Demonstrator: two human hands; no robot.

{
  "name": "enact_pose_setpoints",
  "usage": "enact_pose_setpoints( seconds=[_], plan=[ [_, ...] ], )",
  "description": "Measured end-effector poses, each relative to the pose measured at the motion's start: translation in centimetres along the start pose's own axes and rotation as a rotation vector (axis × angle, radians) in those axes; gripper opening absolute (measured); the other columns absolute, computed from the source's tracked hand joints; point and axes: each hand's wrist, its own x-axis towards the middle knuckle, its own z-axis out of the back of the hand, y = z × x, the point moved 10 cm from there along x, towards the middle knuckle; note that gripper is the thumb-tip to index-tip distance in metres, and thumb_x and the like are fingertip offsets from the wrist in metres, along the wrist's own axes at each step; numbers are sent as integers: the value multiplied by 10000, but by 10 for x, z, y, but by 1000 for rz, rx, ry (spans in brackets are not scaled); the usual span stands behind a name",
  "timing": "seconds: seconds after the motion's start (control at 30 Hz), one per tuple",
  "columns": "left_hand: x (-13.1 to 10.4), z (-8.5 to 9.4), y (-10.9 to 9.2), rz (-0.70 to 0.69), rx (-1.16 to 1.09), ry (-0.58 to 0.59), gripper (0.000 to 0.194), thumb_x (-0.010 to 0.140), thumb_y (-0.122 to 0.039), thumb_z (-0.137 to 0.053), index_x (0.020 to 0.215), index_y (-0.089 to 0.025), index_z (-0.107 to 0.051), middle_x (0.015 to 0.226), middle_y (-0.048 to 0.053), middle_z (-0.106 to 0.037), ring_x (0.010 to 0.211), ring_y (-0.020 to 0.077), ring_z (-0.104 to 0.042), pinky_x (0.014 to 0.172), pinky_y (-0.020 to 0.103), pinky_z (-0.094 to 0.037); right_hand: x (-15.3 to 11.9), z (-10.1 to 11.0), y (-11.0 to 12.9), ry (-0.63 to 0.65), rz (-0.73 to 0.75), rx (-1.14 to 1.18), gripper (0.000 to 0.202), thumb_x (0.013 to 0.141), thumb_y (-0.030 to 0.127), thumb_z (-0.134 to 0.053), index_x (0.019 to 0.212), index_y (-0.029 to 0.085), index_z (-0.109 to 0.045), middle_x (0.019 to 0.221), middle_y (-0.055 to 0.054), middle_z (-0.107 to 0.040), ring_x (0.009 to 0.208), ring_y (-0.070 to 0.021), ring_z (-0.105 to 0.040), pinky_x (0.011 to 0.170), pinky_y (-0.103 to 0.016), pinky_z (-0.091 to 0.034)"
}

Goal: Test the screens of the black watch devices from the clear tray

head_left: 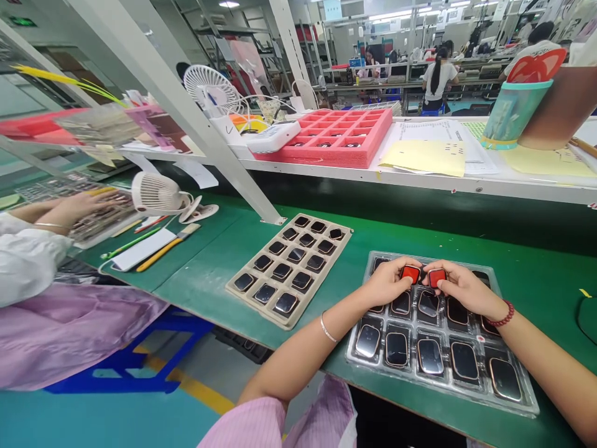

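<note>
Above a clear plastic tray (513,404) of dark-faced smartwatch cases, my two hands are close together. My left hand (387,283) pinches a small square watch case (411,274) whose upturned side is red, the thumb lying against it. A similar red-sided watch case (437,277) is gripped between the thumb and fingers of my right hand (464,287). Rows of watch cases with black glass, such as this one (430,356), lie in the tray's pockets. Part of the tray's back row is hidden by my hands. Left of it, a beige tray (289,323) holds more dark-faced cases.
A white shelf (420,180) runs behind the bench, bearing a pink foam tray (373,155), papers and a teal cup (515,115). A slanted white post (224,155) meets the green bench (186,274). At left are a small fan (156,193), brushes and a co-worker's hands (79,208).
</note>
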Motion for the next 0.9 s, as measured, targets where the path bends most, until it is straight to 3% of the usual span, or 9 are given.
enact_pose_setpoints(
  seconds=[0.2,0.4,0.47,0.57,0.63,0.77,0.9],
  plan=[
    [0,2,-1,-2,-44,-18,476,780,-151,-541,1255,-172,-528,1065,80,-643,791,144,-620,735,272,-506,0,1,-4,-4,-15,8,304,861,221,-503,1165,212,-527,1026,-76,-648,735,-174,-604,662,-328,-509],
    [0,5,-2,-28,-73,-31,607,827,-209,-527,1413,-208,-368,1138,94,-628,970,192,-624,883,347,-493,0,7,-9,-75,-8,56,516,875,275,-514,1370,259,-371,1287,-121,-546,1014,-251,-594,581,-282,-501],
    [1,3,-2,-40,-124,-12,574,845,-243,-512,1403,-195,-388,1203,111,-602,982,196,-623,901,360,-486,-1,10,-10,-98,1,42,524,891,315,-498,1392,259,-358,1268,-121,-561,912,-229,-611,582,-294,-501],
    [2,1,-3,-55,-156,6,526,854,-299,-514,1364,-187,-450,1258,124,-570,942,190,-630,879,355,-492,-1,14,-11,-114,-5,-6,503,920,367,-454,1402,251,-372,1115,-96,-635,635,-153,-569,632,-335,-499],
    [2,2,-4,-64,-120,-1,513,843,-318,-538,1337,-192,-485,1238,120,-578,904,178,-625,845,337,-495,-1,16,-11,-116,-13,-28,491,930,391,-434,1397,245,-396,1036,-76,-653,571,-133,-536,658,-349,-492],
    [1,5,-4,-48,-44,-30,530,799,-316,-602,1307,-189,-514,1105,106,-623,755,126,-579,707,268,-483,0,16,-9,-112,-17,-9,502,912,426,-473,1378,243,-439,974,-63,-657,594,-145,-547,623,-330,-491],
    [1,6,-2,-10,-42,-40,562,763,-270,-633,1301,-182,-500,1054,95,-619,645,73,-522,623,223,-445,0,13,-10,-112,-27,66,527,881,417,-539,1368,249,-426,1043,-84,-630,794,-204,-601,583,-299,-499]
  ],
)
